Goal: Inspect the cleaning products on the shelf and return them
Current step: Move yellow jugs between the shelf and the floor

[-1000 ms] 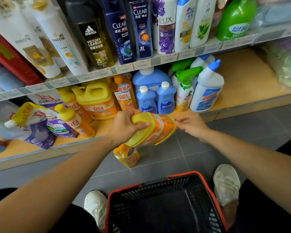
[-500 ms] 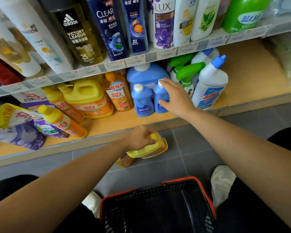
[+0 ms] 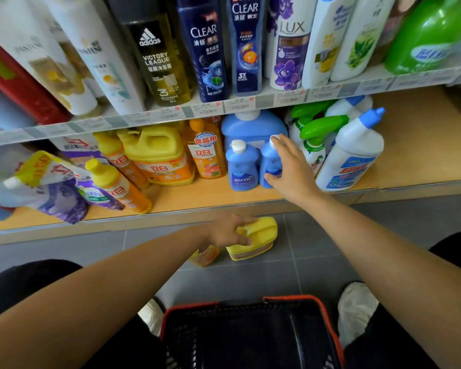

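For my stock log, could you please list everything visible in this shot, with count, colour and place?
Pantene bottle: two, white, upper shelf
adidas bottle: one, dark, upper shelf
Clear bottle: two, navy, upper shelf
Lux bottle: one, white-purple, upper shelf
green bottle: one, green, upper shelf right
refill pouch: several, yellow-purple, lower shelf left
shelf jug: one, yellow, lower shelf
orange bottle: several, orange, lower shelf left
small blue bottle: two, blue, lower shelf
spray bottle: two, green-topped, lower shelf
cleaner bottle: two, white, lower shelf right
held jug: one, yellow, low before the shelf
basket: one, black, orange-rimmed, between shoes
shoe: two, white, floor
left hand: grip on held jug
right hand: grip round right small blue bottle
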The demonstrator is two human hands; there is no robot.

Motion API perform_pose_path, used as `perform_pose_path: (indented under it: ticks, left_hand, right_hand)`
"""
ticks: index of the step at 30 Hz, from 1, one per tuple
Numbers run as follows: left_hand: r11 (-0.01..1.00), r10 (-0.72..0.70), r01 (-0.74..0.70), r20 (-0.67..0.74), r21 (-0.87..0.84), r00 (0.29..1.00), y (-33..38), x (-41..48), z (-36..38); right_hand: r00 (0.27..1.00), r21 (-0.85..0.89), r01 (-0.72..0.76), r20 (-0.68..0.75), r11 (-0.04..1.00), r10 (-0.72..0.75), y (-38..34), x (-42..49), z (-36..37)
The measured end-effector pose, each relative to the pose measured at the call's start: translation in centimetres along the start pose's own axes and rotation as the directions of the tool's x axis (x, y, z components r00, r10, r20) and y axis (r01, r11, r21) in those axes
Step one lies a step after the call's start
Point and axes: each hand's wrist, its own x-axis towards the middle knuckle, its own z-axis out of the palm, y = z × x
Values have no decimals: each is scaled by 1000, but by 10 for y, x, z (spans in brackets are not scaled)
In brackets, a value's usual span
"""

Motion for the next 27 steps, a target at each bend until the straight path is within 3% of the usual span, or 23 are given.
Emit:
perform_pose_path:
  ticks: [2, 4, 7, 9, 11, 12, 14, 18, 23, 27]
  left_hand:
    - [995, 4, -19, -152, -96, 988, -7, -13, -12]
    - [994, -24, -23, -421, -106, 907, -18, -27, -28]
    - [995, -91, 32, -759, -91, 645, -40, -50, -54]
    - [994, -65, 106, -873, -16, 483, -57, -59, -70]
    - [976, -44, 211, -908, 50, 417, -68, -63, -85]
    - [959, -42, 269, -903, 83, 427, -72, -63, -93]
    - [917, -64, 370, -855, 153, 514, -80, -62, -102]
    - [862, -109, 435, -743, 259, 660, -94, -57, -99]
    - [837, -58, 432, -731, 335, 680, -107, -67, -93]
    - [828, 18, 402, -735, 391, 678, -112, -78, -76]
  right_hand:
    - [1000, 28, -21, 15, 999, 21, -5, 0, 1]
    - [999, 30, -41, 27, 999, 41, -9, 0, 2]
    - [997, -5, -74, 20, 997, 74, -14, 1, 3]
    - [993, -73, -116, 4, 991, 116, -21, 2, 6]
    - [988, -179, -152, -17, 972, 152, -31, 2, 10]
    - [989, -235, -149, -27, 960, 147, -37, 1, 12]
    - [995, -300, -101, -33, 949, 95, -51, 0, 18]
    - [999, -213, 36, 35, 976, -30, -80, 3, 31]
    - [974, -82, 205, 118, 975, -195, -112, 22, 45]
    - [963, -28, 227, 156, 973, -220, -134, 45, 60]
